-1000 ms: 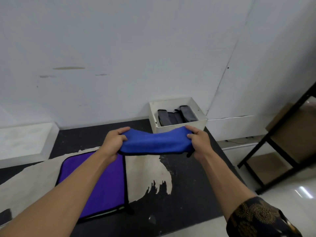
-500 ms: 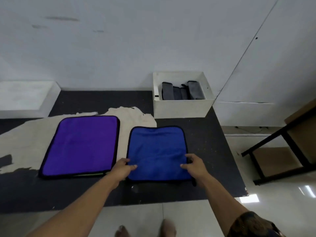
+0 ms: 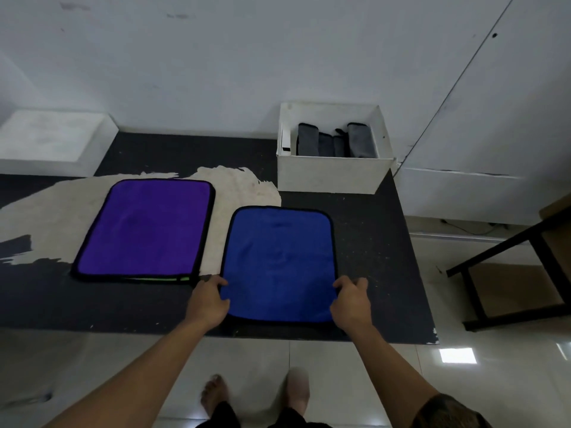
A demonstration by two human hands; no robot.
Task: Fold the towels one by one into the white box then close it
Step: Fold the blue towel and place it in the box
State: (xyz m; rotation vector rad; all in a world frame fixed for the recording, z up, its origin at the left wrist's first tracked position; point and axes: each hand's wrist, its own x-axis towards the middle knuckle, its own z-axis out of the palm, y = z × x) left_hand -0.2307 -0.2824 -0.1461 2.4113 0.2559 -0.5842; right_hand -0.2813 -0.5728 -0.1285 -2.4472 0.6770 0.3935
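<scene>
Grip first — left hand and right hand each pinch a side edge of the blue towel right by its near corners, fingers curled onto the cloth. Towel itself lies spread flat on the dark mat, a rounded rectangle with black trim and a few soft dimples in the middle, just beside the purple towel on its left, not touching. Further back the white box sits open by the wall, a little apart from the blue one's far edge — grey folded towels stand upright inside.
</scene>
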